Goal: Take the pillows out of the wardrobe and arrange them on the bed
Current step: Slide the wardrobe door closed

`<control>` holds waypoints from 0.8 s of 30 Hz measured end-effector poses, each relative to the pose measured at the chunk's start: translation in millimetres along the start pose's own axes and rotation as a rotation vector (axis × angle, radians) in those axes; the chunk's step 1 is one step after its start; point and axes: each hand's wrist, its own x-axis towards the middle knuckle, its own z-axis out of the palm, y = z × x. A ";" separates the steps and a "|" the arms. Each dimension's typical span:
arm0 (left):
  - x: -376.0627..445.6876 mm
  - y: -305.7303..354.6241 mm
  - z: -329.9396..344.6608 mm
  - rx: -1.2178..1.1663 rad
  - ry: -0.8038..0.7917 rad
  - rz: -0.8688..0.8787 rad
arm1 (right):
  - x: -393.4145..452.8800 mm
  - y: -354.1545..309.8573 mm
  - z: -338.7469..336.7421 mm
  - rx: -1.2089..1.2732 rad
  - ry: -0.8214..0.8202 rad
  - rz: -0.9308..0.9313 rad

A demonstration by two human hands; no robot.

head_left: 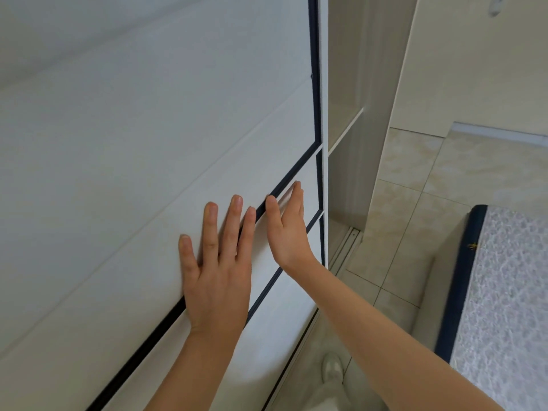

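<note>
step: sliding the wardrobe door (154,137) aside, judged from both palms flat on it; pillows not yet reached.
left hand (218,271): flat on the panel, fingers (232,221) straight and spread, grasping nothing, pressing only.
right hand (289,226): edge-on to the camera, fingers straight against the panel just right of the left fingertips, also grasping nothing.
door: white panels split by dark trim strips (284,179); one strip ran under both sets of fingers. Door edge sat just right of the right fingers.
opening: a narrow gap (345,114) showed beyond the door edge, with one shelf edge (345,130) and bare inner walls.
pillows: none visible. Presumably inside the wardrobe behind the door, but couldn't confirm; look and size unknown.
how to do it well: keep both palms flat, push along the floor track (345,247), not into the panel; smooth surface gives little grip, so catching the door edge with the right fingers would likely hold better.
risk: palms slipping, or the door binding if pushed unevenly.
bed: mattress (504,307) with dark edging was well right of the fingers, across tiled floor (409,203).
</note>
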 end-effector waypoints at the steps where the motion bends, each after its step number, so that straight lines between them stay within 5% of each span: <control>1: 7.0 5.2 1.8 0.002 0.004 -0.002 | 7.9 -0.2 -5.8 0.000 -0.004 0.001; 24: 192.7 141.7 33.2 -0.165 -0.025 -0.010 | 201.7 15.3 -126.5 0.085 0.110 0.076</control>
